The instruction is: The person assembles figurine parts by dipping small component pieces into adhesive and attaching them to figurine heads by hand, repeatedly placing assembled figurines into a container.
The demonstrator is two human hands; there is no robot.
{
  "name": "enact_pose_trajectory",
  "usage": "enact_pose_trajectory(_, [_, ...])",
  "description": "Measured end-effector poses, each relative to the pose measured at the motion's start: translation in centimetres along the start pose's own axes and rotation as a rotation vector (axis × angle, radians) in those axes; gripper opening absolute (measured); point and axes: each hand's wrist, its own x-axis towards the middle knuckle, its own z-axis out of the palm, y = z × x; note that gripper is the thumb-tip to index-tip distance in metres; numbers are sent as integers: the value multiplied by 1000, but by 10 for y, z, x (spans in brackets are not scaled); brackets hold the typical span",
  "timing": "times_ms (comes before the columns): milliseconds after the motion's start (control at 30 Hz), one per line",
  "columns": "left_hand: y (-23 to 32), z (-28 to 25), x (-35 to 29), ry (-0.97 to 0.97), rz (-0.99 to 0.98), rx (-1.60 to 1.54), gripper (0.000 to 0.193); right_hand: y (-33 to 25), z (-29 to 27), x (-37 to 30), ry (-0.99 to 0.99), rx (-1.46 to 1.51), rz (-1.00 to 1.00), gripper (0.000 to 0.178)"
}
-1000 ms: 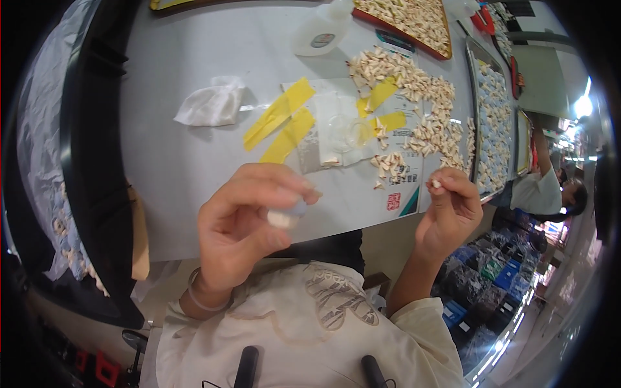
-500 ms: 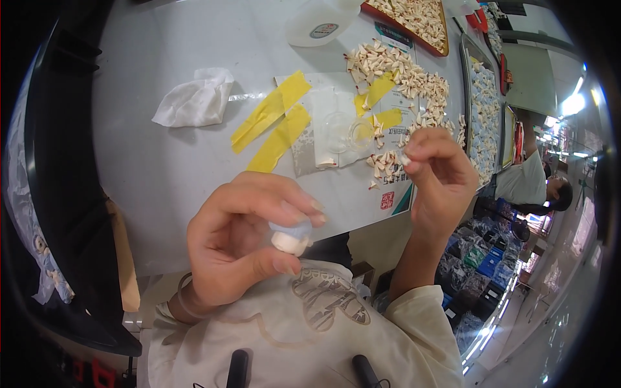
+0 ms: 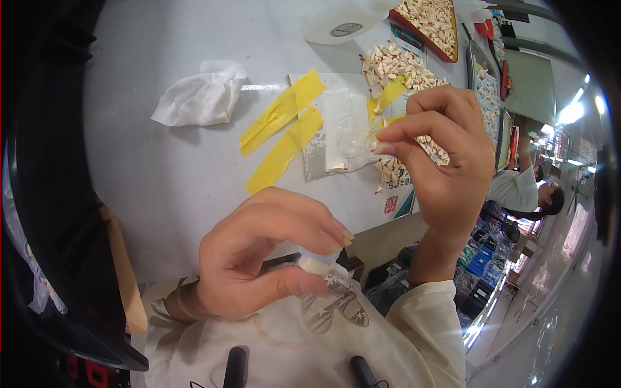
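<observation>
Between the thumb and fingers of my left hand (image 3: 255, 255) is a small rounded piece, pale blue above and cream below (image 3: 317, 264). I hold it in front of my shirt, beyond the table's near edge. My right hand (image 3: 449, 152) is pinched over a small clear round dish (image 3: 372, 139). Its fingertips close on a tiny cream piece that they almost wholly hide. A second clear round dish (image 3: 350, 136) sits beside it on a taped-down white sheet (image 3: 335, 107). Past my right hand lies a pile of small pointed cream pieces (image 3: 398, 68), some with reddish ends.
Yellow tape strips (image 3: 281, 116) cross the sheet's left side. Farther left lies a crumpled white cloth (image 3: 200, 97). A red-rimmed tray (image 3: 396, 18) of cream pieces and a translucent container (image 3: 323, 29) stand at the back. Another person (image 3: 521, 187) is at far right.
My right hand has moved left and slightly up, from the loose pieces to the clear dish. My left hand has shifted a little right and down, still gripping the blue-and-cream piece.
</observation>
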Motion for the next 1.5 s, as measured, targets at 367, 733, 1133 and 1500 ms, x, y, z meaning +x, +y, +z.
enact_pose_trajectory(367, [3, 6, 3, 103, -54, 89, 36, -4, 6, 2, 64, -62, -34, 16])
enact_pose_trajectory(733, [-3, -2, -2, 53, 94, -34, 38, -2, 10, -3, 109, -2, -13, 14])
enact_pose_trajectory(1133, [-1, -1, 0, 63, 147, 91, 39, -26, 7, -46, 257, 671, 155, 18])
enact_pose_trajectory(1500, [0, 3, -5, 130, 81, -170, 40, -45, 24, -47, 197, 819, -7, 26])
